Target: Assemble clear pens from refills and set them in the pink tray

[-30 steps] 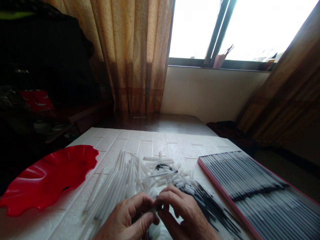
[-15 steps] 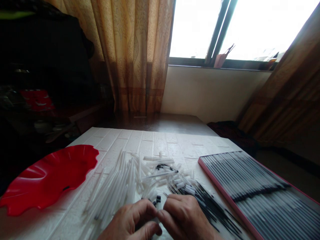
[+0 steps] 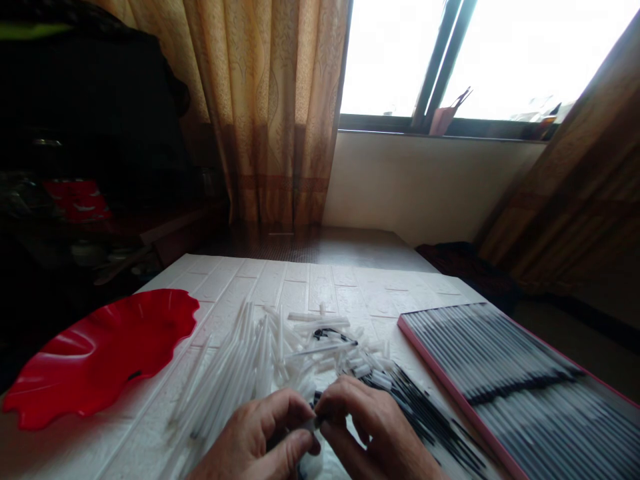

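Pink-rimmed shallow flat box (image 3: 440, 376): right side, angled. Likely the done pile: two rows of slim grey-and-black sticks (image 3: 480, 347) laid side by side. Near end cut off by frame, can't count.
Long translucent plastic tubes (image 3: 225, 387): loose, crossing heap left of centre. Reads as plenty left.
Thin black rods (image 3: 425, 413): loose bundle between right hand and box, also unused by my read.
Short white plastic pieces (image 3: 381, 381): scattered around the rods' far ends, unsorted.
Left hand (image 3: 265, 433): thumb and index pinched on a tiny dark-and-pale piece (image 3: 316, 422), front centre, just above the sheet. Piece too blurred to identify.
Right hand (image 3: 373, 427): fingertips pinched on the same piece, meeting the left's. One unit in progress, I'd say.
Red wavy-edged plastic dish (image 3: 105, 343): far left, well apart from hands, small black scrap (image 3: 135, 375) on it.
White brick-patterned sheet (image 3: 370, 287): under everything, over a dark brown table (image 3: 360, 247).
In the way: tangled black strip (image 3: 330, 333) on the heap; overlapping tubes crowd the hands.
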### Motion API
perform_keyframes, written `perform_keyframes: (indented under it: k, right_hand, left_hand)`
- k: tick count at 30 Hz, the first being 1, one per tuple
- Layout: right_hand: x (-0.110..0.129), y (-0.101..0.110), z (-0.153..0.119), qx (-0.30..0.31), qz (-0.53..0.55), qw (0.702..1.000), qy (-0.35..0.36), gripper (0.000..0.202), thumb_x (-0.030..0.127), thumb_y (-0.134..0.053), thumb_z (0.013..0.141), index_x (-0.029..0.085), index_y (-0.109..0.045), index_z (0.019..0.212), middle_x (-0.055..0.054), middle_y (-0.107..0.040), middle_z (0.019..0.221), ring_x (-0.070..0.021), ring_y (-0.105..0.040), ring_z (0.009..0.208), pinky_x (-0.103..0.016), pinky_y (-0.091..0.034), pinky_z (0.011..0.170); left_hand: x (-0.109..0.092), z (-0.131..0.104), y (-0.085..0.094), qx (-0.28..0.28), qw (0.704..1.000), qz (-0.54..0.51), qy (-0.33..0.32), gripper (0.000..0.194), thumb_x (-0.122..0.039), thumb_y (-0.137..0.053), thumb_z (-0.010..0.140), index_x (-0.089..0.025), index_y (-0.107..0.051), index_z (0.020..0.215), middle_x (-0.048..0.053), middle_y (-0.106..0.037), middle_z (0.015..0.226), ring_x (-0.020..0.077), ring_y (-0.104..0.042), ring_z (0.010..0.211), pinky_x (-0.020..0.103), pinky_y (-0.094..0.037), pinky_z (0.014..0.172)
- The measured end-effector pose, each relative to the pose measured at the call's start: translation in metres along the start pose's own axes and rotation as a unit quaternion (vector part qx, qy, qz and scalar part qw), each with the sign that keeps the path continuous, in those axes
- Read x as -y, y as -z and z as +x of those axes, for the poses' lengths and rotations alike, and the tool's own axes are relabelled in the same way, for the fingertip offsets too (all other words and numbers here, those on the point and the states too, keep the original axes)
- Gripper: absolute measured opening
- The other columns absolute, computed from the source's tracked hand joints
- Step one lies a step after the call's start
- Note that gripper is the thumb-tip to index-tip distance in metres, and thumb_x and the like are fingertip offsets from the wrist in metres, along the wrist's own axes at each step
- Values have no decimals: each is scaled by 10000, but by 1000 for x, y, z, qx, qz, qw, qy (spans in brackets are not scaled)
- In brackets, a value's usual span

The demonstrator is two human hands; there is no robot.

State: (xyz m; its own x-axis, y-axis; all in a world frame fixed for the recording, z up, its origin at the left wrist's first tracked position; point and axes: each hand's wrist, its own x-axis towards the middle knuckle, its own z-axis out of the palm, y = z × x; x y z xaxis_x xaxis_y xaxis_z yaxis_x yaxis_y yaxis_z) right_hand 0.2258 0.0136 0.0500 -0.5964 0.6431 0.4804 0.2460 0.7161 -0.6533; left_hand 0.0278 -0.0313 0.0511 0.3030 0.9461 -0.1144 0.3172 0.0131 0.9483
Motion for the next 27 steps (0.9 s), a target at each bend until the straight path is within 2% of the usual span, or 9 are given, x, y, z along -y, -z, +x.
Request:
perform_keyframes:
  k: [4, 10, 15, 18, 22, 25, 27]
  right_hand:
    - [-6, -3, -3, -5, -47, 999, 8, 164, 192, -530, 891, 188, -607, 746, -2, -616, 643, -107, -579, 553, -188, -412, 534]
    - [-14, -12, -8, 1, -131, 991, 9, 444, 308, -450, 976, 203, -483, 546, 11, -540, 493, -93, -485, 425, -242, -275, 439]
    - [-17, -16, -9, 3, -162, 987, 20, 566, 369, -355, 1041, 205, -428, 504, 16, -507, 432, -91, -452, 388, -262, -242, 430]
    - [-14, -12, -9, 0, -130, 991, -9, 480, 378, -422, 1008, 209, -481, 562, 14, -553, 495, -102, -509, 429, -239, -287, 441]
    - [-7, -6, -7, -29, -30, 999, -1, 64, 233, -540, 892, 212, -591, 859, 15, -643, 677, -106, -580, 530, -188, -402, 509]
    - [-4, -4, -4, -23, -16, 999, 27, 112, 131, -507, 865, 209, -582, 835, 17, -628, 666, -96, -572, 539, -175, -406, 523]
    - [-4, -4, -4, -15, -15, 1000, 20, 126, 132, -511, 872, 205, -576, 792, 21, -609, 643, -93, -560, 537, -174, -399, 526]
  left_hand:
    - [-2, 0, 0, 18, 1000, 20, -7, 244, -403, -566, 920, -179, -658, 889, 28, -686, 830, 190, -620, 800, 273, -444, 715]
    - [2, 0, -4, 36, 999, 13, -16, 274, -442, -585, 927, -191, -688, 888, 7, -674, 785, 161, -601, 738, 244, -444, 693]
    - [4, 0, -3, 41, 998, 44, -4, 256, -421, -573, 917, -193, -682, 879, 4, -670, 767, 154, -583, 703, 236, -429, 649]
    - [2, 0, -2, 44, 998, 45, -4, 252, -416, -570, 898, -187, -674, 881, 27, -697, 811, 181, -611, 755, 259, -443, 687]
    - [2, 0, -1, 2, 1000, 10, 2, 222, -398, -573, 910, -196, -658, 941, 26, -692, 870, 188, -619, 824, 259, -452, 733]
    - [4, -1, 0, -15, 1000, 1, 12, 186, -374, -585, 904, -202, -646, 942, 11, -672, 849, 182, -610, 811, 252, -453, 717]
    - [4, -2, 0, -6, 1000, 7, 8, 181, -359, -573, 908, -199, -651, 941, 15, -678, 856, 184, -612, 815, 256, -453, 725]
